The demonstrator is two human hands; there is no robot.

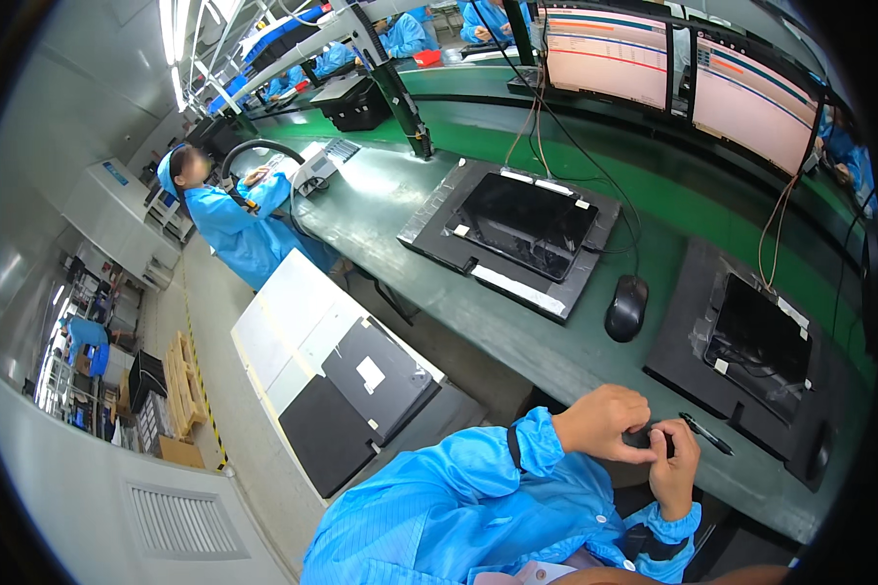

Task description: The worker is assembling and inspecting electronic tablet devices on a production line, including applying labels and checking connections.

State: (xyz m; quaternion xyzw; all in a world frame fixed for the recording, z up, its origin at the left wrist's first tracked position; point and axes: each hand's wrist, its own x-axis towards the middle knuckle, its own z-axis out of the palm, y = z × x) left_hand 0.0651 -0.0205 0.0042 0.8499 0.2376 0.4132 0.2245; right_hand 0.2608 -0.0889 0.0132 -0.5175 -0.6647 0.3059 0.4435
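Both my hands are together at the near edge of the green bench. My left hand (605, 424) has its fingers curled and its thumb reaching toward the other hand. Close beside it, my right hand (675, 463) is closed with its thumb up. A small dark object (642, 437) shows between them, too covered to name. To the right of my hands lies a black pen (705, 434). Beyond it, a black tablet (759, 336) rests on a dark foam pad (681, 336). A black mouse (627, 308) sits farther back, above my hands.
A second tablet (527, 224) lies on another foam pad (439, 214), with cables near it. Two monitors (610, 57) stand at the back. On my left, a white board (273, 322) carries black panels (376, 375). A co-worker in blue (234, 229) stands farther along the bench.
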